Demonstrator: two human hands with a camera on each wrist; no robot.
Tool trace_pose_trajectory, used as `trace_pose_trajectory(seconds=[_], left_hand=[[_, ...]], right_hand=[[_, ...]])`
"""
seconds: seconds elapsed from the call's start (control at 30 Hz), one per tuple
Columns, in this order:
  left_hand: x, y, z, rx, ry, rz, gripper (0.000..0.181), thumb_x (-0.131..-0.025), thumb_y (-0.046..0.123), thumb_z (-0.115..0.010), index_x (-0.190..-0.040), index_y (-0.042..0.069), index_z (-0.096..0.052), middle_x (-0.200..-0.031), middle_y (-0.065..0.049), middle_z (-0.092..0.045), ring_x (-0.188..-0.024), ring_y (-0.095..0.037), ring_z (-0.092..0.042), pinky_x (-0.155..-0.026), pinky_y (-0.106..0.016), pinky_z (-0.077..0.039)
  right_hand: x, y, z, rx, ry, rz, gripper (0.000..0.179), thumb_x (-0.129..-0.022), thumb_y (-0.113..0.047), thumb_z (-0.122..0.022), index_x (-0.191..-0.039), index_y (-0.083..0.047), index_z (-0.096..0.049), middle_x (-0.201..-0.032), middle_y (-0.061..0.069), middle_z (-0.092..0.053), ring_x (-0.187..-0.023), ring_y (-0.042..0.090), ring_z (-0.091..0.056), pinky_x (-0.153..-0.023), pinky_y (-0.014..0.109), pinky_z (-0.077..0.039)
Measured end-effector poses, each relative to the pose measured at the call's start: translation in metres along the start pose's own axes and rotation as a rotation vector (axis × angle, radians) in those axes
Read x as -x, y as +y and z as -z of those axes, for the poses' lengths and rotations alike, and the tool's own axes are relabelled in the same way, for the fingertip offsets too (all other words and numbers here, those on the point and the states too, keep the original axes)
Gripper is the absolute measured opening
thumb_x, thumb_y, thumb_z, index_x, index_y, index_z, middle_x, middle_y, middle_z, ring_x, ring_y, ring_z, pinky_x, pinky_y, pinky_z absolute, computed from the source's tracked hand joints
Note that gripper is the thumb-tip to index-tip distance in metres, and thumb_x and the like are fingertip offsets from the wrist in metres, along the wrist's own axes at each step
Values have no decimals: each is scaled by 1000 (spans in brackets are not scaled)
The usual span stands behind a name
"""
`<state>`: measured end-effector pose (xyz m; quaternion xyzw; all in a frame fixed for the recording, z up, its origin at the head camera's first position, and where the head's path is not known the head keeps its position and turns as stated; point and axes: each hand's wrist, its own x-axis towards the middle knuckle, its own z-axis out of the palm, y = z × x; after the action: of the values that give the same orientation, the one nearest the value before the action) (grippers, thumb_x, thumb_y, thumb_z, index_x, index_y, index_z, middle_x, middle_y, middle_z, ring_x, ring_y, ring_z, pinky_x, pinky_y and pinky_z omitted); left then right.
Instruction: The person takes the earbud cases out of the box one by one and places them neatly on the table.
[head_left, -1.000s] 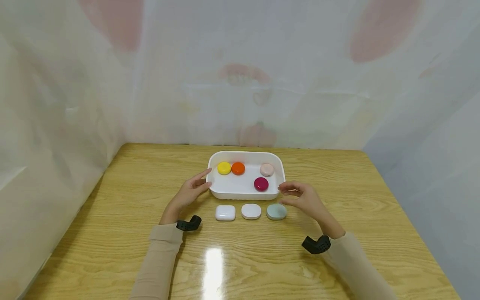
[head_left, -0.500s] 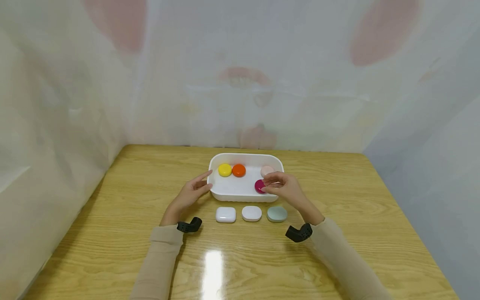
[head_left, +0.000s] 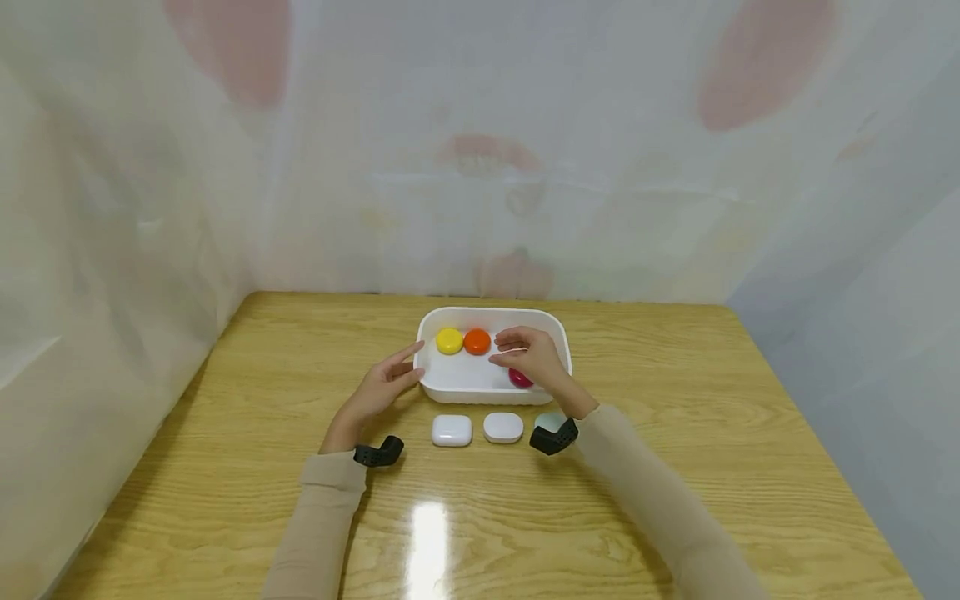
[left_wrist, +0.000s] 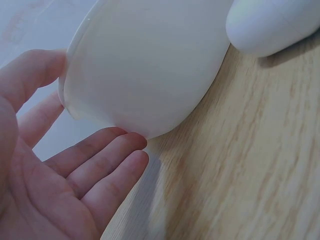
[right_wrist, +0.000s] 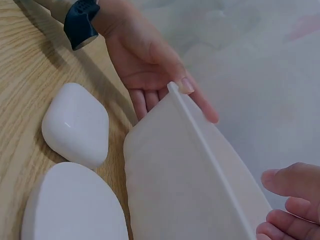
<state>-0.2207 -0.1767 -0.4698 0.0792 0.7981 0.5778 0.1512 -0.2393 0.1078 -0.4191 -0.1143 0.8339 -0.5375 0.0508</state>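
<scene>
A white oblong tub (head_left: 487, 397) stands on the table, its left end touched by the straight fingers of my left hand (head_left: 377, 387). In the left wrist view, the thumb of that left hand (left_wrist: 55, 185) meets the rim while several fingers lie against the outer wall. Inside the tub are a glossy round yellow disc (head_left: 449, 341), an orange disc (head_left: 477, 341) and a crimson disc (head_left: 520, 378), partly covered. Over the tub reaches my right hand (head_left: 532, 356), fingers loosely bent and apart, just right of the orange disc. A pale pink disc is hidden behind it.
Along the tub's near side sit a white rounded-square case (head_left: 452, 430), a white oval case (head_left: 503, 427) and a pale green oval case (head_left: 550, 421), partly hidden by the right wrist camera (head_left: 555, 437). Pale printed sheets (head_left: 487, 233) rise behind the wooden table (head_left: 315, 333).
My right hand has moved left from the tub's right rim, past the crimson disc, toward the orange one, covering the pale pink disc. The left hand stays at the tub's left end.
</scene>
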Motion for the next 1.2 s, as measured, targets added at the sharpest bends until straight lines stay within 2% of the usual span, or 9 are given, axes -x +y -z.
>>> trace_pose_trajectory(seconds=[0.2, 0.5, 0.63, 0.83, 1.07, 1.2], left_hand=[[0, 1, 0, -10, 4, 3, 58, -96, 41, -56, -149, 34, -34, -147, -22, -46, -135, -36, -46, -113, -53, -38], [2, 3, 0, -12, 3, 2, 58, -97, 39, -56, -150, 32, -34, -147, -22, -46, -135, -37, -46, -112, -53, -39], [3, 4, 0, -13, 5, 0, 58, -97, 40, -56, -150, 33, -34, -147, -22, -46, -135, -37, -46, -112, -54, -39], [3, 3, -2, -22, 6, -26, 58, -97, 38, -56, -150, 30, -34, -145, -22, -48, -133, -36, -48, -110, -53, -41], [1, 2, -2, -32, 9, -36, 59, -97, 37, -56, -150, 29, -34, -143, -22, -50, -131, -35, -51, -109, -51, -43], [1, 1, -2, -8, 4, -31, 59, -97, 37, -57, -150, 29, -34, -145, -21, -48, -133, -35, -49, -110, -52, -42]], right_hand=[[-19, -1, -12, 71, 18, -110, 42, -83, -13, -75, -120, 2, -63, -121, 20, -67, -112, 32, -64, -94, 35, -56], [-40, 0, -26, 112, 87, -216, 43, -80, -14, -78, -119, 0, -64, -122, 17, -66, -112, 30, -62, -101, 38, -52], [-47, 2, -31, 165, 115, -233, 43, -79, -14, -79, -117, 1, -64, -120, 17, -67, -110, 30, -62, -100, 36, -52], [-55, 5, -35, 244, 112, -255, 45, -79, -14, -79, -118, 1, -63, -121, 16, -66, -110, 29, -59, -101, 36, -50], [-61, 8, -39, 252, 116, -260, 46, -74, -12, -84, -114, 1, -65, -115, 17, -67, -104, 29, -60, -99, 36, -51], [-62, 10, -41, 243, 116, -255, 47, -73, -10, -84, -114, 2, -65, -115, 17, -67, -103, 30, -59, -101, 37, -50]])
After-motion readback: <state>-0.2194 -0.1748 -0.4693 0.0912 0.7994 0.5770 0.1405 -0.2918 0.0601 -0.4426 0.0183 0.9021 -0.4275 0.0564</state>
